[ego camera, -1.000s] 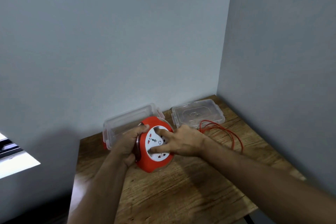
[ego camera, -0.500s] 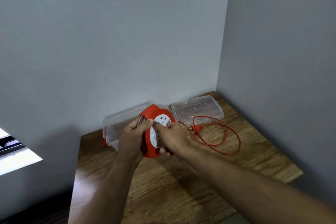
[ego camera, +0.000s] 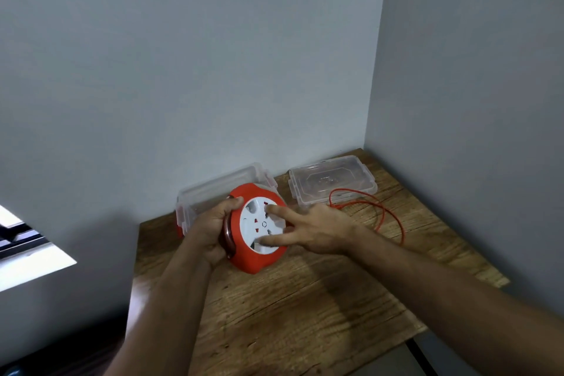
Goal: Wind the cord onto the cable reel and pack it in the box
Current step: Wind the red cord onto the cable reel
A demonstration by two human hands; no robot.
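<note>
Reel point(ego camera: 259, 256) gripped by left hand point(ego camera: 210, 229), right hand point(ego camera: 317, 230) spread on dial. Cord point(ego camera: 381, 214) loose on worktop point(ego camera: 305, 308); could have snagged if wound fast.

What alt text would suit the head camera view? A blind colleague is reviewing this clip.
A person's left hand grips a red cable reel over a wooden table, while the right hand has fingers spread on its white socket face. Loose red cord trails right, beside a clear lid; a clear box sits behind the reel.

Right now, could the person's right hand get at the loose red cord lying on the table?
Probably yes. The right hand rests on the reel, and the cord lies just beyond it on bare table, with nothing between.
</note>
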